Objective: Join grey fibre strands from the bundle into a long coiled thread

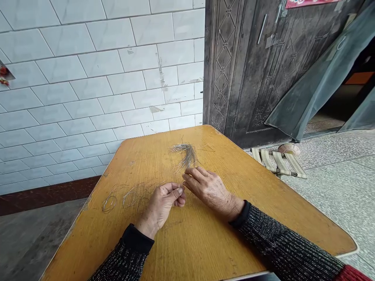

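Above the middle of the wooden table, my left hand pinches a thin wire between thumb and forefinger. My right hand is closed on the same wire from the other side, palm down, its fingertips close to the left thumb. Just beyond the hands lies a bent bundle of thin metal wires with splayed ends. Left of my left hand, wire loops rest in a row: one loop at the far left, another loop beside it, and a third partly hidden by the hand.
A few loose wires lie right of the bundle. A white tiled wall stands behind the table, with a dark patterned door to its right. On the floor at right are a strap-seat folding stool and a hanging grey-green curtain.
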A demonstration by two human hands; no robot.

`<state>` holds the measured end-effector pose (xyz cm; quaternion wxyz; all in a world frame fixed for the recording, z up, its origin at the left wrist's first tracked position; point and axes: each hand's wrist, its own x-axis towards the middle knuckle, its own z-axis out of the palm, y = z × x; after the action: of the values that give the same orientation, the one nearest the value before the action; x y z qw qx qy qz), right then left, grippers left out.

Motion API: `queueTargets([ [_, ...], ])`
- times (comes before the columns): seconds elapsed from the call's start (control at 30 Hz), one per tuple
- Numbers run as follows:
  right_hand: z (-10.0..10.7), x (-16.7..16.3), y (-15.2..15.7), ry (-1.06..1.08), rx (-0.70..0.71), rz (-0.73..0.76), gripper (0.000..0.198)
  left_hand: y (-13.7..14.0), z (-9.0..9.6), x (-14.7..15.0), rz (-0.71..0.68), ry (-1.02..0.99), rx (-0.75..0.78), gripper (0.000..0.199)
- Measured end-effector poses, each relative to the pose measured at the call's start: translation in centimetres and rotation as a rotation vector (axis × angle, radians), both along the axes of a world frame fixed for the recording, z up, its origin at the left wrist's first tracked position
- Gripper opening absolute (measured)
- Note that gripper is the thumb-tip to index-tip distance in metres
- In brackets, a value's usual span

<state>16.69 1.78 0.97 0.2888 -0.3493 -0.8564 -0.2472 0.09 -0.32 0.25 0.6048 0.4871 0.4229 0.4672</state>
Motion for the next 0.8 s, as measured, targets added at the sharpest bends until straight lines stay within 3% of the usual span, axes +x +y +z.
queueTargets([
  [0.27,0.25,-0.13,-0.16,0.071,0.035,-0.048,0.019,0.13,-0.28,0.13,0.007,-0.155,-0.029,0.024],
  [0.5,0.58,0.35,-0.46,0.000,0.058,-0.055,0.018,0.08,-0.45,0.34,-0.020,-0.193,-0.015,0.021],
  [0.8,0.58,0.46,-0.33,-0.078,0.071,0.008,0.021,0.05,0.20,-0.44,-0.090,-0.050,-0.024,0.024],
])
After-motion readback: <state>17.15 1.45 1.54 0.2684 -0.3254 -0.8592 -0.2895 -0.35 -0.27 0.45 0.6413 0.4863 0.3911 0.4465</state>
